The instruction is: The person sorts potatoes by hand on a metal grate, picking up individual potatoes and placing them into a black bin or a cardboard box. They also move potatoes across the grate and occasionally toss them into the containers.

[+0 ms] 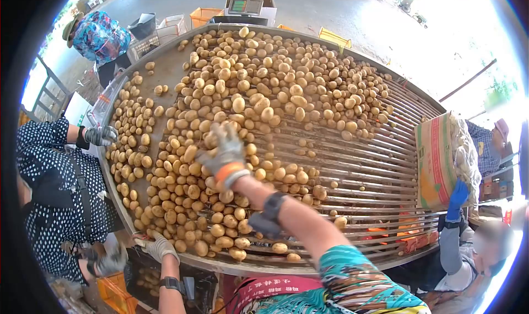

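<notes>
Potatoes (217, 102) in a thick layer cover much of a large metal sorting table (380, 171) with slatted bars. My right hand (223, 151), in a grey work glove with an orange cuff, reaches over the middle of the pile. Its fingers are spread and touch the potatoes, slightly blurred, with nothing gripped that I can see. At the near left edge, my left hand (160, 248), also gloved, lies on the table's rim beside the potatoes. Its fingers stretch to the left along the edge.
Co-workers stand at the left (60, 187), far left (102, 38) and right (463, 248). A blue-gloved hand (457, 198) touches a large sack (441, 160) at the right end. A scale (245, 6) stands beyond the table; an orange crate (117, 292) sits below my left side.
</notes>
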